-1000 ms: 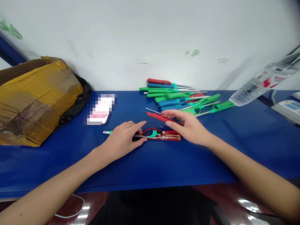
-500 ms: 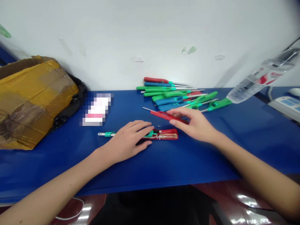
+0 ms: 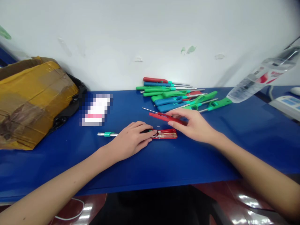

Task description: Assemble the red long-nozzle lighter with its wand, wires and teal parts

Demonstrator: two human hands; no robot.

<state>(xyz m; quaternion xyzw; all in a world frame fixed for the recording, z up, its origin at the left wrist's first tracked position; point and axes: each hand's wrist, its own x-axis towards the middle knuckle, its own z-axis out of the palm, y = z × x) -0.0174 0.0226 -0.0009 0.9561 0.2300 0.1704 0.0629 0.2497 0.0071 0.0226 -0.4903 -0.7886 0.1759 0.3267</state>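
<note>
Red plastic fills the right fingers: the right hand [image 3: 191,122] grips a shell [image 3: 162,117] between thumb and fingertips, just beyond the open lighter [image 3: 171,131]. A thin rod [image 3: 150,110] pokes out past the shell; its other end is hidden. The left hand [image 3: 131,137], its fingers close together, rests over the left part of the open lighter, tips by the wires [image 3: 154,135]; whether they pinch anything, I cannot tell. The open lighter lies on the counter [image 3: 175,162], its tube [image 3: 112,134] emerging to the left. Just beyond it lies a tiny pin [image 3: 158,126]; farther beyond, the pile of lighters [image 3: 173,93]. A bottle [image 3: 257,79] leans well to its right, a box [image 3: 35,100] well to its left.

The step in hand seems to be work on the innards [image 3: 167,135] with the shell off; the next move calls for light left fingertips and a steady shell. Half a second ago the left index finger covered less of the innards; the right hand has hardly shifted.
</note>
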